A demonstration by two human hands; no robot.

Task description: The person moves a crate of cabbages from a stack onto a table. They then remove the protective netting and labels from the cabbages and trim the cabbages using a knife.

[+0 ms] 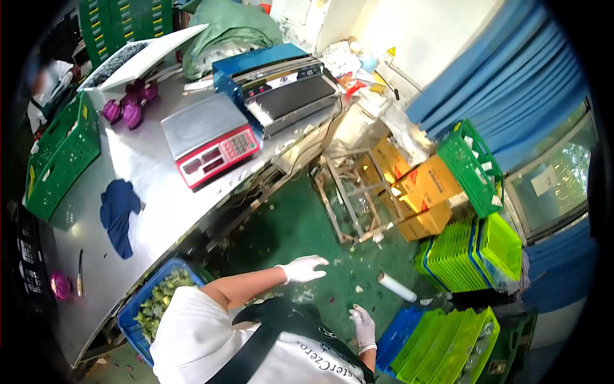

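My left hand (306,269), in a white glove, reaches out over the green floor with its fingers stretched and nothing in them. Lower down, my right hand (363,326), also gloved in white, hangs beside my dark apron (288,320). Its fingers are loosely extended, and I see nothing held. A white tube-like roll (396,287) lies on the floor a short way from the right hand. To that hand's right stand yellow-green crates (441,345) and a blue crate (400,333). Behind my left arm, a blue tub (131,320) holds leafy green trimmings.
A metal table (153,211) carries a red scale (214,153), a wrapping machine (288,96), purple cabbages (132,115), a dark cloth (119,214), a knife (80,275) and a green crate (64,153). Ahead are a metal frame (348,198), cardboard boxes (428,182) and stacked crates (470,253).
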